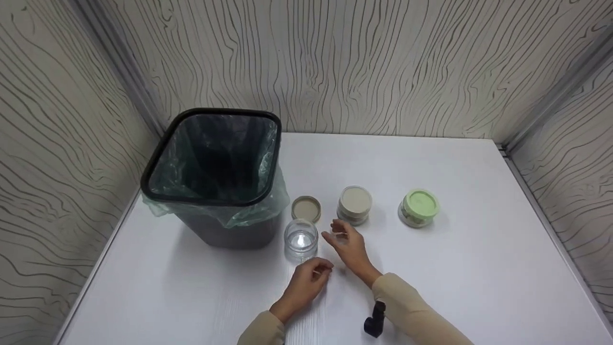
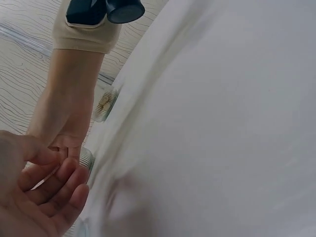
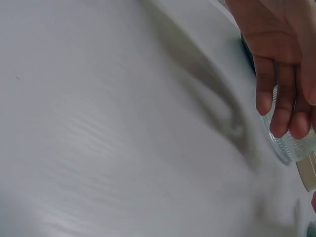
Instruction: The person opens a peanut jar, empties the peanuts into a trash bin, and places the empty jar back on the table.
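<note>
A clear open-topped jar (image 1: 300, 238) stands on the white table, just beyond my left hand (image 1: 306, 282). The fingers of that hand are loosely bent, and nothing shows between them. My right hand (image 1: 351, 247) hovers to the right of the jar, thumb and fingers curved apart, holding nothing. Behind the clear jar lies a round beige lid (image 1: 306, 209), flat on the table. Beyond my right fingertips stands a jar with a beige lid (image 1: 355, 203). In the right wrist view the clear jar (image 3: 291, 145) is partly hidden behind fingers.
A dark bin (image 1: 246, 232) lined with a thin greenish bag stands left of the jars, its black rim well above them. Farther right is a jar with a light green lid (image 1: 420, 207) and small contents. Patterned wall panels (image 1: 316, 67) enclose the table.
</note>
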Available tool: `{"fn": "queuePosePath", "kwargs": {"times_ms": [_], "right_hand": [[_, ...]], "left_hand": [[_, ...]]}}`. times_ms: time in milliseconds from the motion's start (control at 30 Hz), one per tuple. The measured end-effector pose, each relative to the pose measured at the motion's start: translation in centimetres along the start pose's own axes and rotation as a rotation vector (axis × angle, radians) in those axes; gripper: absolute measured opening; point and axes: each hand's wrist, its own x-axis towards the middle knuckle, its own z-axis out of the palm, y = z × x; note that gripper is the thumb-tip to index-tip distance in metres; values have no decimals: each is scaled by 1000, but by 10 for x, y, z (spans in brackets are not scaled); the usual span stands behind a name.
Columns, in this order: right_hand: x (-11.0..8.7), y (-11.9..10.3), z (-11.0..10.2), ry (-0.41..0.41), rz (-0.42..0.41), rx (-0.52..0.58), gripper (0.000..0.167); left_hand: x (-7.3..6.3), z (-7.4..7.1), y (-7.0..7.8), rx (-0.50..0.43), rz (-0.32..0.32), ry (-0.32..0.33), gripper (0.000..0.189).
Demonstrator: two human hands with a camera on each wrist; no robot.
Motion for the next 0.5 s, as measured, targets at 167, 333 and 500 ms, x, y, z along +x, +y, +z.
{"fn": "queuePosePath", "kwargs": {"times_ms": [167, 333, 500], "right_hand": [[2, 5, -7, 125, 21, -16, 38], [4, 9, -16, 266, -1, -53, 29], [9, 10, -26, 397, -62, -75, 30]], "left_hand": [[4, 5, 2, 1, 12, 30, 17], [8, 11, 3, 3, 44, 64, 19], [10, 14, 4, 12, 52, 89, 22]]}}
